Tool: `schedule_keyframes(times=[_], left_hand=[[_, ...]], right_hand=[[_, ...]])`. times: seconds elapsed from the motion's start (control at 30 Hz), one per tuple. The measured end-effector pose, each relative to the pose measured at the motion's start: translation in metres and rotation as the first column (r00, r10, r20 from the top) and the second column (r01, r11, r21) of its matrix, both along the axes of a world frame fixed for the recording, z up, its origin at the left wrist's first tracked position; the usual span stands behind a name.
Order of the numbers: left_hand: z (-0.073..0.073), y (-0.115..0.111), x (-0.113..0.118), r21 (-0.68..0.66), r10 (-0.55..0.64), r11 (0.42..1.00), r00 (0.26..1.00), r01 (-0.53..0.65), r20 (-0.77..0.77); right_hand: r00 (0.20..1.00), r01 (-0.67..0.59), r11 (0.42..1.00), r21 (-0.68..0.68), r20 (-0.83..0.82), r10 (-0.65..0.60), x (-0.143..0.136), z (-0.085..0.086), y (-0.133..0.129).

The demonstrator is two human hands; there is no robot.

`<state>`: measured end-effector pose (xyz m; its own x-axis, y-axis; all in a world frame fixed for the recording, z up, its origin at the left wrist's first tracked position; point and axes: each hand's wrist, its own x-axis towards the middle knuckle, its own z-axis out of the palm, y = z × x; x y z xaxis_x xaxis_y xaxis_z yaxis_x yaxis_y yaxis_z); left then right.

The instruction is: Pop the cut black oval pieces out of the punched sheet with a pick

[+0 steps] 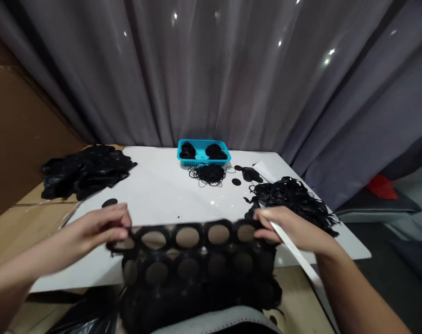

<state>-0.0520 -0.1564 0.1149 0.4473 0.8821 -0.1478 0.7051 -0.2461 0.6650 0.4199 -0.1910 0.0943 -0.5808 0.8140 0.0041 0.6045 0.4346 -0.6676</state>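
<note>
At six o'clock we had left hand (110, 223) and right hand (284, 225) pinching the hole-punched black sheet (197, 292) by upper corners, right also gripping white strip (296, 253); likely light, floppy, tearable, best held there.

This looks like a room in a home, with a small spot for making things. A big gray curtain (204, 69) with tiny bright stars (175, 16) hangs across the top. At the right edge there is what looks like a low, soft seat (381, 204) with something red (383, 187) on it. The work spot is a white table (155, 190) in the middle, with a blue basket (186, 161), black scraps (294, 199) and brown cardboard (19, 125) at the left.
</note>
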Motion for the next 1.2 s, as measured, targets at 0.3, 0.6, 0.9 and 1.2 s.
schedule_keyframes(times=[0.3,0.6,0.9,1.2], left_hand=[[-0.095,0.125,0.023,0.163,0.217,0.968,0.962,-0.190,-0.165],[-0.107,0.141,0.021,0.301,0.278,0.937,0.900,-0.177,-0.337],[-0.107,0.119,0.079,0.475,0.102,0.876,0.927,0.088,-0.360],[-0.167,0.078,0.200,0.498,-0.337,0.751,0.900,0.434,-0.276]], right_hand=[[0.939,0.309,0.942,-0.132,-0.118,-0.324,-0.034,-0.105,0.144],[0.913,0.368,0.923,-0.111,-0.142,-0.381,-0.036,-0.116,0.164],[0.651,0.437,0.838,-0.328,-0.528,-0.546,-0.028,-0.101,0.145],[0.768,0.318,0.862,-0.395,-0.425,-0.479,-0.042,-0.115,0.140]])
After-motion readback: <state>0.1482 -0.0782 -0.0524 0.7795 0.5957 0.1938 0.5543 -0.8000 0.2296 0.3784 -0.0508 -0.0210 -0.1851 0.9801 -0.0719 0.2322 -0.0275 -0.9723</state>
